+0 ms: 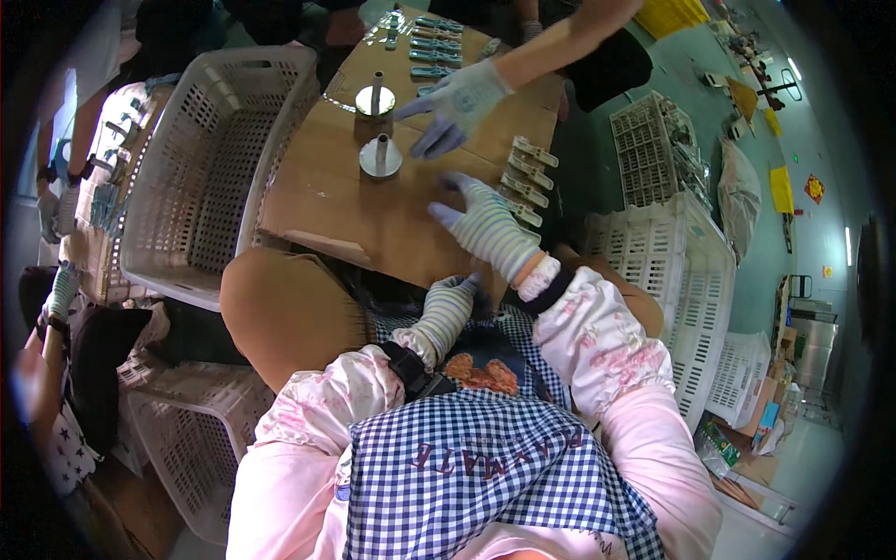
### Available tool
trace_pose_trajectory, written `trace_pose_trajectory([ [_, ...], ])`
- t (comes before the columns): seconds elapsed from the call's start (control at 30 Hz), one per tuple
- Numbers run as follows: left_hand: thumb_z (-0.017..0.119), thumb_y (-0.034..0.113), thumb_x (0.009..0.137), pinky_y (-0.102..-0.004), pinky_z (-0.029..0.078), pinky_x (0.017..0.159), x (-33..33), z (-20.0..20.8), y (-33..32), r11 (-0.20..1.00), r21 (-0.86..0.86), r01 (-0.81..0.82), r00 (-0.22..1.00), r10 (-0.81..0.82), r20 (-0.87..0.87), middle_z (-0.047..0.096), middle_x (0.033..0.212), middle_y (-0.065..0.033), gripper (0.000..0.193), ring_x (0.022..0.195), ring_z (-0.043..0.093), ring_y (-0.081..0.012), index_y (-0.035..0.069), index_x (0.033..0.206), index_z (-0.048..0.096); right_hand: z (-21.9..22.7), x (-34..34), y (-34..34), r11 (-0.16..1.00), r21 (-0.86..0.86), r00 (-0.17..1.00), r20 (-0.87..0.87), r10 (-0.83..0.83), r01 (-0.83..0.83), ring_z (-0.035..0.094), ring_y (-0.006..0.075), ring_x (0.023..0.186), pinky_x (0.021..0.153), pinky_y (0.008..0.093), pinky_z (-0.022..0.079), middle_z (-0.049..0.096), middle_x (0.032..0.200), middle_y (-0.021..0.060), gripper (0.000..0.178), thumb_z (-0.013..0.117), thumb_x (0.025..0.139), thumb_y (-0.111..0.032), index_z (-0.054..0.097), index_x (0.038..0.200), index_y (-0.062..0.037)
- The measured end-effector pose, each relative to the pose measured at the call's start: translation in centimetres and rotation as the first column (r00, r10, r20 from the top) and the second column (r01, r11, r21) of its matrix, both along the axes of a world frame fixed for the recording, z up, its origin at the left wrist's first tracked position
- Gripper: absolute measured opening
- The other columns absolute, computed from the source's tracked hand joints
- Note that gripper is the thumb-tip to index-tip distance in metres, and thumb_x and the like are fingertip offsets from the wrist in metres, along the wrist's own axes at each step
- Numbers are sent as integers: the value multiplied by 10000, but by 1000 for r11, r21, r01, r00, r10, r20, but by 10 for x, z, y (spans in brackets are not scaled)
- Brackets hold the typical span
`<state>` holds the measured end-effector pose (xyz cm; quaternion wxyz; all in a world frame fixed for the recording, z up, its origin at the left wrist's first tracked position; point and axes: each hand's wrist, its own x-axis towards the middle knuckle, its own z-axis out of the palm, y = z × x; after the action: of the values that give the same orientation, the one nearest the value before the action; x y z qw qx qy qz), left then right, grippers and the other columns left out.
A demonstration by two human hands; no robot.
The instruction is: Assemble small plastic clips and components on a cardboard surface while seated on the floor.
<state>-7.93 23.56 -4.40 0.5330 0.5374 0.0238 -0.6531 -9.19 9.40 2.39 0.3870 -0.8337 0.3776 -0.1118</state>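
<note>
The cardboard-covered surface [373,224] carries two metal post fixtures [381,157] and a row of pale clips [525,182] along its right edge. The right hand [485,224], striped-gloved, lies flat just beside the clips, fingers [446,217] spread and holding nothing. The left hand [448,303] rests at the near edge, fingers curled; whether they hold anything cannot be told.

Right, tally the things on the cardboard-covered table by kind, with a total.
Round metal bases with an upright post: 2
Pale clips in the row by the right hand: 4
Teal clips in the far row: 5, as far as shows
Total: 11
</note>
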Motion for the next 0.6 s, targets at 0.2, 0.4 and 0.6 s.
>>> trace_pose_trajectory([
  [0.2,633,269,983,-282,472,614,-10,-14,-4,988,-45,147,986,-142,93,678,766,-32,258,644,592,-124,27,937,712,1,69,-10,891,-455,995,88,49,-4,494,423,1262,1080,479,411,501,1401,222,902,856,693,-255,405,1461,-112],
  [0.4,586,153,990,-329,510,649,-27,-74,-2,965,-92,-244,903,191,-384,685,800,-63,210,677,626,-181,-5,1100,669,-12,109,7,999,-11,999,-2,-35,35,643,322,1079,948,407,522,647,1172,174,723,877,669,-214,518,1275,-50],
  [0.6,612,300,996,-313,502,652,4,11,0,990,-4,141,988,-141,60,697,760,-71,327,656,635,-171,-2,901,696,53,7,-26,977,-211,992,125,-15,41,671,279,1045,901,366,543,672,1123,181,727,883,691,-183,504,1280,14],
])
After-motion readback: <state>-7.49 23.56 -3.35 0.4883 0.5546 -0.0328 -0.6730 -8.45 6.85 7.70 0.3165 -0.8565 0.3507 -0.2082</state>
